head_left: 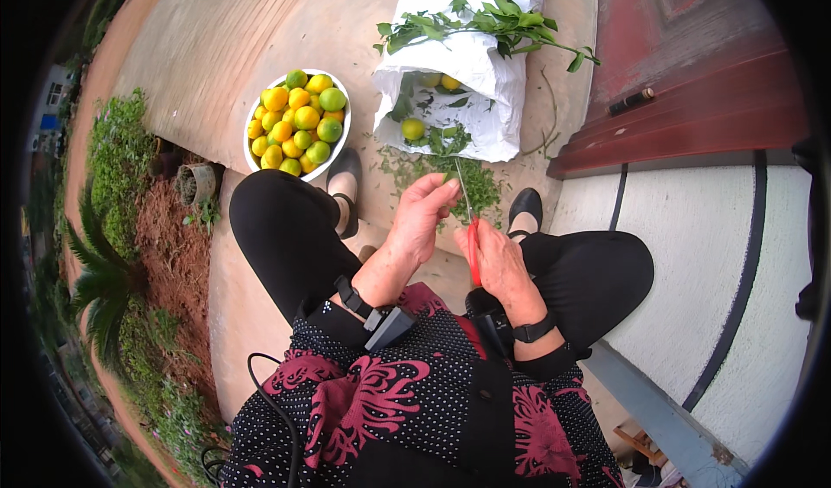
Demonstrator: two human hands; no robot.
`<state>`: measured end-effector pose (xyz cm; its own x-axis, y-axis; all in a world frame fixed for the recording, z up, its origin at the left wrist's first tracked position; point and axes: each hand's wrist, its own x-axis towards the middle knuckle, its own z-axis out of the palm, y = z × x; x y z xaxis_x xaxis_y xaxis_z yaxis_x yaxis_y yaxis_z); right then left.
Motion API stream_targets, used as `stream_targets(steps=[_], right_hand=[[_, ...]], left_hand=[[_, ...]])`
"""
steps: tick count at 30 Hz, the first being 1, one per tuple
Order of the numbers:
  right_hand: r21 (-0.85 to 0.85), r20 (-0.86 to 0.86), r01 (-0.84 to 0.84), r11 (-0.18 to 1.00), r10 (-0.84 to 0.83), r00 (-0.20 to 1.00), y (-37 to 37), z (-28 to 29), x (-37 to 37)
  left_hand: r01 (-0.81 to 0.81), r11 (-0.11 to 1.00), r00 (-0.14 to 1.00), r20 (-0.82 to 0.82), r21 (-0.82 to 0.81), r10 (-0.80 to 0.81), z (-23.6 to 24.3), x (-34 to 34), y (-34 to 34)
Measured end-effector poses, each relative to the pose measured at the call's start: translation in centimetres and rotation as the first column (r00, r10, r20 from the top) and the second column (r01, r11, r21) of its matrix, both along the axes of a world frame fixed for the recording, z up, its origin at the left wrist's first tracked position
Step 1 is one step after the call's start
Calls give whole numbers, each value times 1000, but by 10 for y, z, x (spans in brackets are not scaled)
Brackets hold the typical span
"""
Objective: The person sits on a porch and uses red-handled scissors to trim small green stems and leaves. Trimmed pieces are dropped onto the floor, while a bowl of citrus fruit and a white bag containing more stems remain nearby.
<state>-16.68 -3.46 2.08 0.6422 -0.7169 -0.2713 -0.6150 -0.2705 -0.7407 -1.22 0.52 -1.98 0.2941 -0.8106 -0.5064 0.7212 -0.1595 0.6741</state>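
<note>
My right hand (499, 267) is closed round the red handle of a pair of scissors (473, 247), whose thin metal blades point away from me. Beside the blades, the fingertips of my left hand (420, 215) are pinched together on a small green leaf piece (447, 177). Just beyond both hands lies the mouth of a white woven sack (506, 111), with a few yellow-green citrus fruits and leaves inside. One citrus fruit (413, 129) sits at its opening. Cut green leaf bits (485, 189) are scattered on the ground below my hands.
A white bowl (346, 133) heaped with green and orange citrus stands to the left, near my shoe. A leafy branch (519, 25) lies across the sack. To the right is a red door (675, 116); on the left, a planted bed (177, 271) with a small pot (197, 183).
</note>
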Motion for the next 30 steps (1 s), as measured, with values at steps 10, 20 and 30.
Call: stream_targets(steps=[10, 20, 30], right_hand=[[215, -29, 20, 977, -14, 999, 0, -6, -1], [262, -32, 19, 965, -11, 999, 0, -14, -4], [297, -122, 37, 954, 0, 993, -1, -31, -6]], left_hand=[[-18, 999, 999, 48, 45, 16, 2, 2, 0], [-41, 997, 998, 54, 72, 37, -1, 1, 0], [-11, 991, 995, 101, 130, -2, -16, -7, 0]])
